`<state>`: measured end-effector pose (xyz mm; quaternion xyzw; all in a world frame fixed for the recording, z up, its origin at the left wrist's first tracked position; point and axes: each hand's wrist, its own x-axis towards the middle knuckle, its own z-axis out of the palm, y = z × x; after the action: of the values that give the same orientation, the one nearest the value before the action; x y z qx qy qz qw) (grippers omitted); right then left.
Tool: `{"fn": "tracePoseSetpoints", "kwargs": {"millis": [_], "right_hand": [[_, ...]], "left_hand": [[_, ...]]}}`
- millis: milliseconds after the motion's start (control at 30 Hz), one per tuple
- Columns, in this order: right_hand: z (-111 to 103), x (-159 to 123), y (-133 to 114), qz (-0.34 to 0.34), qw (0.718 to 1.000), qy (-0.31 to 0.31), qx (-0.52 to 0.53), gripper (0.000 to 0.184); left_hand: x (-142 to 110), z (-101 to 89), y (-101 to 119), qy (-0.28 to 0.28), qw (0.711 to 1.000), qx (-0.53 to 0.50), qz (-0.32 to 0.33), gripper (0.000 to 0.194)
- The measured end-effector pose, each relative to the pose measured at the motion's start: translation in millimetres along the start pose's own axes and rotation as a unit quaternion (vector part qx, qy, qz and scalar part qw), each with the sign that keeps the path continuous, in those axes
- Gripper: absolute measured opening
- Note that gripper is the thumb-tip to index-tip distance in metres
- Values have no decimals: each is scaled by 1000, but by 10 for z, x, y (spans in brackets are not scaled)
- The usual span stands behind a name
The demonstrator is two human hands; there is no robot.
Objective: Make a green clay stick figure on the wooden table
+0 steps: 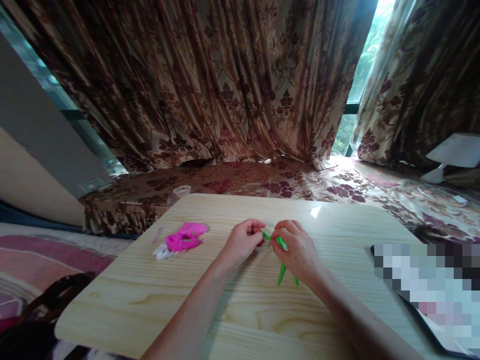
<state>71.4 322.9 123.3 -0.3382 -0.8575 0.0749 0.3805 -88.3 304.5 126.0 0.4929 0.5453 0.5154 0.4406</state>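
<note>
Above the middle of the table, a bright green bendable strip point(282, 276) spans the short gap between my two hands. Part of it dangles below the right hand in narrow pointed ends; its exact kind is unclear. My left hand point(245, 239) pinches one end between thumb and fingers. With fingers closed, my right hand point(296, 247) grips the bunched green part, where a paler, shiny bit shows. The right fingers cover much of the strip. To the left lies a crumpled bright pink piece point(185, 237) with green specks, touching a small white bundle point(163, 252).
The light wood-grain table point(150, 305) has rounded corners. A dark-edged flat device or board point(408, 297), mostly blurred out, sits at its right. Behind its far edge stands a clear plastic cup point(179, 194). Patterned curtains point(225, 85) and a white lamp point(459, 150) are beyond.
</note>
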Motion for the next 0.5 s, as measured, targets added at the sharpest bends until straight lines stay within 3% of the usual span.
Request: {"fn": "tracePoseSetpoints", "kwargs": {"millis": [333, 500], "right_hand": [[16, -4, 12, 12, 1000, -18, -14, 8], [17, -2, 32, 12, 1000, -13, -15, 8]], "left_hand": [[-60, 10, 103, -20, 999, -32, -23, 20], [-74, 10, 86, -45, 999, 1, -2, 31]]}}
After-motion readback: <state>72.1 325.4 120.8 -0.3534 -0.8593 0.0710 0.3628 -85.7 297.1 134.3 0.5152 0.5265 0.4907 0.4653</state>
